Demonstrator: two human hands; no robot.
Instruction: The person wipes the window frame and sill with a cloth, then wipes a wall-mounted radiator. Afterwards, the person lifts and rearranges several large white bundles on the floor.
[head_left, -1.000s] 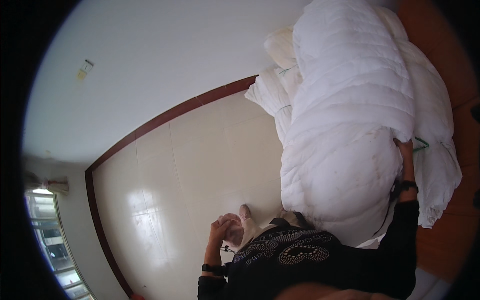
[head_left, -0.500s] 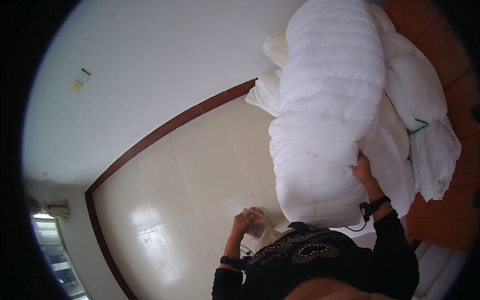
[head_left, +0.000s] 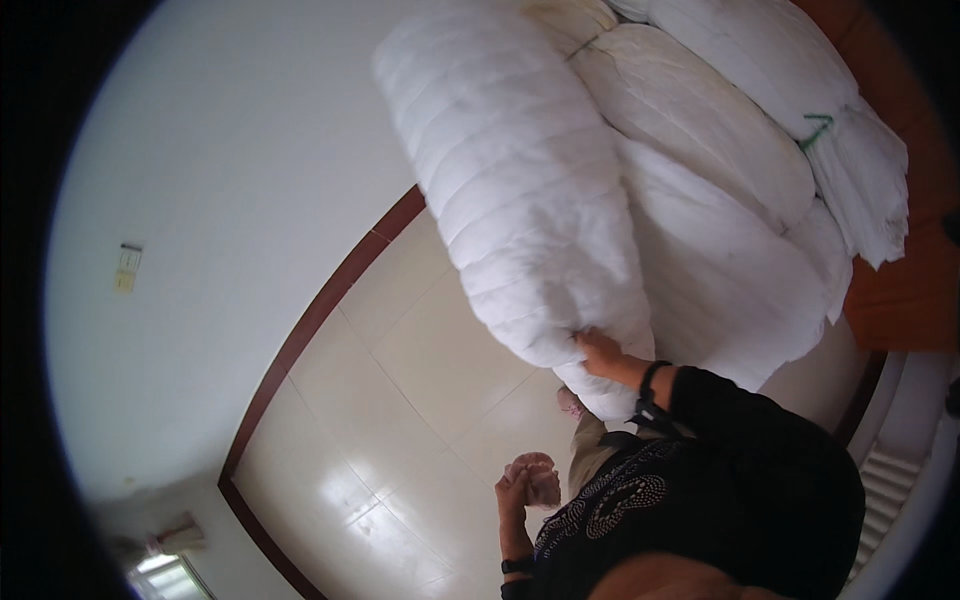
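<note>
A long, thick white roll of padded bedding (head_left: 530, 190), like a rolled quilt, stands tilted in front of me with its top to the left. My right hand (head_left: 600, 352) is closed on the fabric near its lower end. My left hand (head_left: 511, 492) is low beside my body, over the floor. Its fingers close on a small pinkish, crumpled, see-through thing (head_left: 542, 480), perhaps plastic film; its kind does not show clearly.
More white bundles (head_left: 700, 110) lie on the right, one tied with a green cord (head_left: 817, 130). Behind them is an orange-brown surface (head_left: 895, 300). The tiled floor (head_left: 420, 350) meets a white wall (head_left: 220, 150) along a dark red skirting board (head_left: 320, 310). My foot (head_left: 570, 402) stands below the roll.
The white roll has swung left, away from the other bundles, with my right hand on it. My view has turned, and more of the bundles on the right shows. My left hand still holds the pinkish thing.
</note>
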